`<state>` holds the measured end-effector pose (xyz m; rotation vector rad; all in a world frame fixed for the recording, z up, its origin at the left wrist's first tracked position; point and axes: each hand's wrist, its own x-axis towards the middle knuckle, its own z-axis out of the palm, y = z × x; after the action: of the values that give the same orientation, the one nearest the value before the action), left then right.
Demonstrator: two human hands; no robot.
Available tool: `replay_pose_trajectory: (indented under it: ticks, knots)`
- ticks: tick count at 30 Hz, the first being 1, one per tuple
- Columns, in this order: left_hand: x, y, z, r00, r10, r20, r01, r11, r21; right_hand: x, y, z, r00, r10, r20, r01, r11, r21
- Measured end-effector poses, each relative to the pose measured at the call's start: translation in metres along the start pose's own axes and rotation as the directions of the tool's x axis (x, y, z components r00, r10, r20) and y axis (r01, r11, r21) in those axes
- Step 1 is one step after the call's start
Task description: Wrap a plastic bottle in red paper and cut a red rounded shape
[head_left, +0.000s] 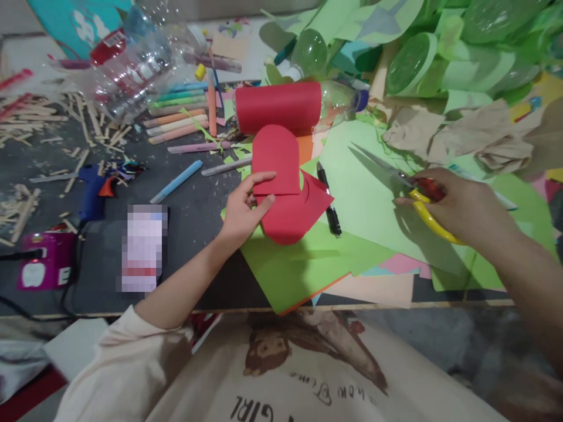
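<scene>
Between the thumb and fingers of my left hand [246, 214] is a red paper piece [276, 158] with a rounded top. Another red paper piece [290, 220], with a curved lower edge and a pointed right corner, lies partly beneath it. My right hand [457, 205] is closed round the yellow handles of a pair of scissors [402, 176], whose blades point up and left over pale green paper [352, 170]. Just beyond the red pieces lies a plastic bottle [338, 104] wrapped in red paper [277, 105]. A black pen [329, 202] rests right of the red pieces.
At left are a blue glue gun [92, 190], a purple box [46, 261], a phone [143, 249] and scattered wooden sticks [26, 123]. Markers [178, 120] and clear bottles [136, 76] lie behind. Green-wrapped bottles [466, 70] and crumpled brown paper [484, 138] crowd the back right.
</scene>
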<state>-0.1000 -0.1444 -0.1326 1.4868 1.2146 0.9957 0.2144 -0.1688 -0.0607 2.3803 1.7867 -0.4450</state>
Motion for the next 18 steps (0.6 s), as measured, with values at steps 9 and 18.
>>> replay_pose_trajectory:
  ticks: [9, 18]
  knots:
    - [0.0, 0.009, -0.005, 0.999, 0.046, -0.01, -0.046, 0.997, 0.059, 0.009, 0.014, -0.002, 0.997, -0.07, -0.037, 0.068, 0.997, -0.04]
    - [0.005, -0.007, -0.002, 0.965, 0.153, -0.213, -0.137, 0.987, 0.088, -0.015, -0.047, 0.017, 0.922, -0.379, -0.086, 0.384, 0.921, 0.065]
